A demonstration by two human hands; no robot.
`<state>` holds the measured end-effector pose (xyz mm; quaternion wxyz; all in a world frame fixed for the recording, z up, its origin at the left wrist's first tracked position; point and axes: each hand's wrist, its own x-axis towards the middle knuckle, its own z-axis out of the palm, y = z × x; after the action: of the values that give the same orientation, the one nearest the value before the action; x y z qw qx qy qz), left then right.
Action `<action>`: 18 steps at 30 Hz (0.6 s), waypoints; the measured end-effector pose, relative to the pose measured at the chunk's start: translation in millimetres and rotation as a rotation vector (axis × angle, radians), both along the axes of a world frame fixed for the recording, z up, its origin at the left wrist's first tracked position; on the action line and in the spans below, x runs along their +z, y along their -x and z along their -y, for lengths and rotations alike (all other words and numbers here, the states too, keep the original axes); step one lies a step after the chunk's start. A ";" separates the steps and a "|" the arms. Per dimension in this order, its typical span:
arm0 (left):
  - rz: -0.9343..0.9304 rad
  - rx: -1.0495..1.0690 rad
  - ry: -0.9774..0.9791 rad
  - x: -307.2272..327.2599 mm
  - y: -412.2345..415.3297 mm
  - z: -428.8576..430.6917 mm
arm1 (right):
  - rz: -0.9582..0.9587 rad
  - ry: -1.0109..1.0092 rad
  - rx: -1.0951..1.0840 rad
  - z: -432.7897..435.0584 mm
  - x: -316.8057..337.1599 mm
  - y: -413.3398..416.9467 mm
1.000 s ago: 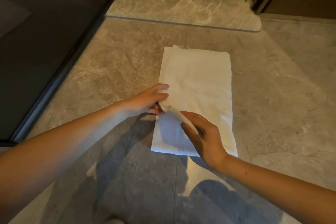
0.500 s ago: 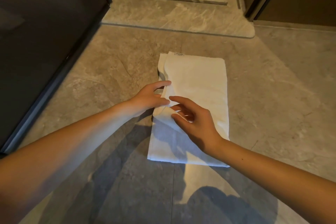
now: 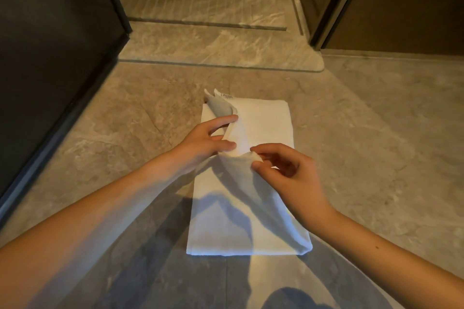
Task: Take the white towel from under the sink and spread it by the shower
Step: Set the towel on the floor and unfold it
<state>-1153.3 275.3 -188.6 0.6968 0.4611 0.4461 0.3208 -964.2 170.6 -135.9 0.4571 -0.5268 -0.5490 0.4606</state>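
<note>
— So, what fills most of the view?

— Grey stone floor (image 3: 376, 133), with a raised threshold (image 3: 226, 50) at the far end and a dark panel (image 3: 50, 45) along the left, cut off by the frame.

— And the white towel (image 3: 263, 123)?

— Folded into a long strip on the floor, just short of the threshold. Its left edge is lifted, and the near half lies in arm shadow, so the layers there are hard to count.

— The hands?

— Left hand (image 3: 206, 140) has its grip closed on the raised left edge; the fingertips go under the cloth. Right hand (image 3: 288, 175) pinches a fold of the top layer between thumb and fingers.

— Anything smaller?

— A label (image 3: 227, 96) at the far left corner; print unreadable, probably a care tag.
</note>
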 end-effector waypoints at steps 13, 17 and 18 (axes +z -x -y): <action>0.123 -0.132 -0.063 38.2 -132.9 -19.9 | -0.105 -0.055 -0.434 13.8 33.3 -102.0; 0.134 -0.175 -0.074 38.8 -171.5 -18.1 | -0.086 -0.025 -0.522 26.8 32.3 -133.6; 0.129 -0.190 -0.079 37.7 -184.3 -16.7 | -0.078 -0.018 -0.551 31.6 31.9 -142.7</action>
<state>-969.1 292.0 -150.9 0.7326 0.5068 0.3416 0.2996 -821.5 139.0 -104.0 0.5909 -0.6339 -0.3710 0.3339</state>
